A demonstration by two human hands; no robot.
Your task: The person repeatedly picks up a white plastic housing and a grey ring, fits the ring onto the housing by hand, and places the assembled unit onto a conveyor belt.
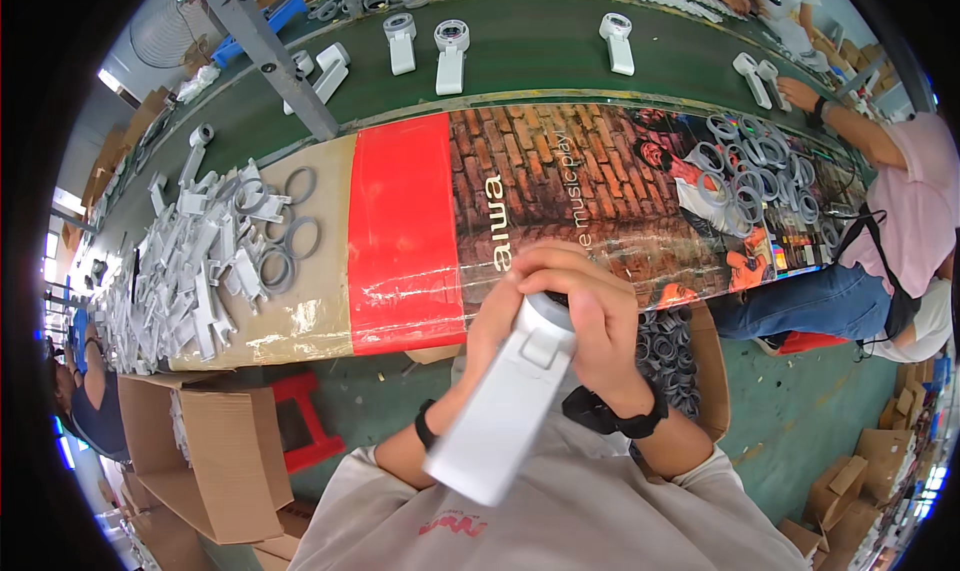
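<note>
On the left, a heap of white plastic pieces (185, 261) and a few grey rings (300, 236) lie on the table covering (405, 231). Next, above the person's lap, the left hand (487, 323) presses against the left side of a white handled device (505, 401), its fingertips mostly hidden. The device's round head sits between both hands, its handle slanting down and left, clear of the fingers. The right hand (603, 333) curls its fingers over the head's top and right side, gripping it. Farther right lie more grey rings (748, 193), near a co-worker's hand (797, 93).
</note>
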